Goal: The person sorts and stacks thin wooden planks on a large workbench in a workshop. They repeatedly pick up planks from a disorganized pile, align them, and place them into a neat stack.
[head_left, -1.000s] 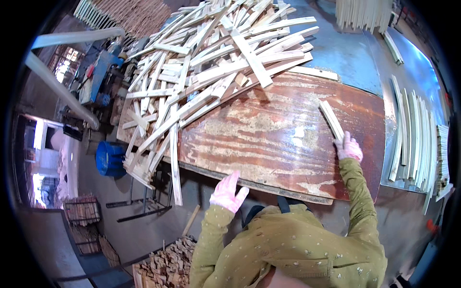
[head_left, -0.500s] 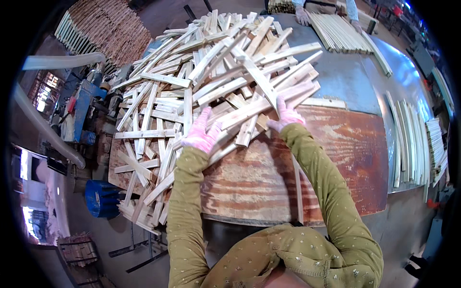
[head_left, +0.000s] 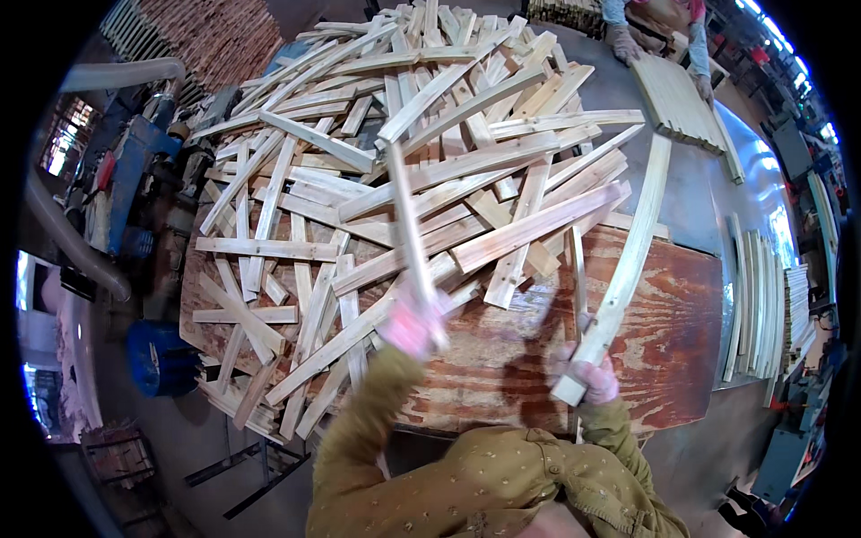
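Note:
My left hand point(head_left: 413, 325), in a pink glove, is closed round the lower end of a wooden strip point(head_left: 408, 215) that stands tilted up in front of the pile; hand and strip are blurred. In my right hand point(head_left: 595, 377), gloved the same way, is a second wooden strip point(head_left: 628, 269), held near its lower end and slanting up to the right over the table. A heap of loose pale wooden strips point(head_left: 502, 244) covers the left and far part of the table, lying crisscross. Beneath my hands is the table's worn reddish-brown plywood top point(head_left: 489, 377).
At the far right a co-worker's gloved hands point(head_left: 621, 43) rest at a row of strips laid side by side point(head_left: 674, 100). More strips point(head_left: 762, 287) lie along the right edge. A blue bucket point(head_left: 160, 357) and a blue machine point(head_left: 117, 193) stand at the left.
Both hands have come back from the pile toward my body, each now with a strip lifted clear. My right hand moved to the right. The co-worker's row of strips has turned and shifted.

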`<move>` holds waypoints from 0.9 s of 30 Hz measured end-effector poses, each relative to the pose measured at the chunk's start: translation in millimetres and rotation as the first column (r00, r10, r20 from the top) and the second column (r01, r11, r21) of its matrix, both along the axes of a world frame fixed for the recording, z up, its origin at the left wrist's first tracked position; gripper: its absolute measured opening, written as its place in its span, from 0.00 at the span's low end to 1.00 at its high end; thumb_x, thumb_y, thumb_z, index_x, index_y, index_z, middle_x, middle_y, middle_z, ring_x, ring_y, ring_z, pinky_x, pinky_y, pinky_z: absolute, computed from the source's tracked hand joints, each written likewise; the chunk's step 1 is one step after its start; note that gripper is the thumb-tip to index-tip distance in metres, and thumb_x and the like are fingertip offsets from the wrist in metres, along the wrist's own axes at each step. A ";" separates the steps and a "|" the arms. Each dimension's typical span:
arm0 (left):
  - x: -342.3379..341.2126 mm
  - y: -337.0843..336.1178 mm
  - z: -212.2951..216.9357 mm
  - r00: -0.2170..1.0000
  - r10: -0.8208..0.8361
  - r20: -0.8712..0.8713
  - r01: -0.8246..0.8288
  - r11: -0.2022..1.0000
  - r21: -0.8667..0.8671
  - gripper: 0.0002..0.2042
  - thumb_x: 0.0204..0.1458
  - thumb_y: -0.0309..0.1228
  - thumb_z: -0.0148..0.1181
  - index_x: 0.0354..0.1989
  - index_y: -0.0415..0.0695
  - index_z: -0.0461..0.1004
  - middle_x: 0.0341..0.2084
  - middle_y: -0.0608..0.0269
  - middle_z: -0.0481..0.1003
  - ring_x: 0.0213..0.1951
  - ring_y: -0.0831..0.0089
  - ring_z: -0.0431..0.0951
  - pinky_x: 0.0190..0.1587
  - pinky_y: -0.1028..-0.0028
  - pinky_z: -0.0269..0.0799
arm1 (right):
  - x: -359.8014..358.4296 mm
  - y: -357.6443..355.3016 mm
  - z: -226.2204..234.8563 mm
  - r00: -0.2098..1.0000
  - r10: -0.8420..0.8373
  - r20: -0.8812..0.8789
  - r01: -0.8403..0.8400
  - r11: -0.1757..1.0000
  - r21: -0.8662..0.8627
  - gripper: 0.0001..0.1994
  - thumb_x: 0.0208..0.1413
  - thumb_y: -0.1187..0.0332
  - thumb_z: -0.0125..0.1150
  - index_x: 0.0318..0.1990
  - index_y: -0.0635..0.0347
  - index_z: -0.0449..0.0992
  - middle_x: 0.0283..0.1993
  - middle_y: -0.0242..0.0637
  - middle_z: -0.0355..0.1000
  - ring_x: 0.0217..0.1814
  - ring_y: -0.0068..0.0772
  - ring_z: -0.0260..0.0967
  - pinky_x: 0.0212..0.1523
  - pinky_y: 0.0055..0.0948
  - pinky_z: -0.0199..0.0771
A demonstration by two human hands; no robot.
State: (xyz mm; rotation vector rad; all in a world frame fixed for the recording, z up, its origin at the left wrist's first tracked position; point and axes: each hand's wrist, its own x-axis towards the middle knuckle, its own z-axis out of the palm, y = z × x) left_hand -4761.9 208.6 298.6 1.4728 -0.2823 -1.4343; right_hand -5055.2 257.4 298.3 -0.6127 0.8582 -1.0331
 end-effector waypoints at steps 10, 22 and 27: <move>-14.9 44.5 20.6 -0.022 -0.427 0.904 0.943 -0.310 -0.123 0.15 0.58 0.34 0.52 0.53 0.46 0.70 0.44 0.52 0.75 0.40 0.58 0.78 0.39 0.66 0.77 | 48.2 -4.7 -3.6 0.956 0.288 0.057 -0.294 0.943 0.154 0.46 0.40 0.62 0.72 0.67 0.62 0.54 0.62 0.38 0.63 0.61 0.34 0.63 0.58 0.33 0.67; 55.9 -254.4 19.9 -0.205 -0.077 0.976 0.579 0.794 0.184 0.38 0.46 0.49 0.62 0.65 0.49 0.57 0.55 0.47 0.67 0.52 0.48 0.71 0.56 0.55 0.64 | -83.7 25.0 8.3 0.793 0.502 -0.346 -0.482 0.863 0.149 0.34 0.43 0.68 0.69 0.60 0.66 0.66 0.55 0.39 0.70 0.56 0.30 0.66 0.57 0.30 0.66; 84.8 -301.4 -24.6 -0.340 -0.250 0.907 0.242 0.908 0.341 0.31 0.48 0.42 0.58 0.65 0.67 0.58 0.48 0.46 0.72 0.48 0.46 0.74 0.48 0.51 0.71 | -103.3 33.6 -4.5 0.891 0.387 -0.238 -0.387 0.921 0.045 0.36 0.43 0.54 0.70 0.59 0.64 0.67 0.56 0.38 0.69 0.56 0.33 0.66 0.58 0.31 0.66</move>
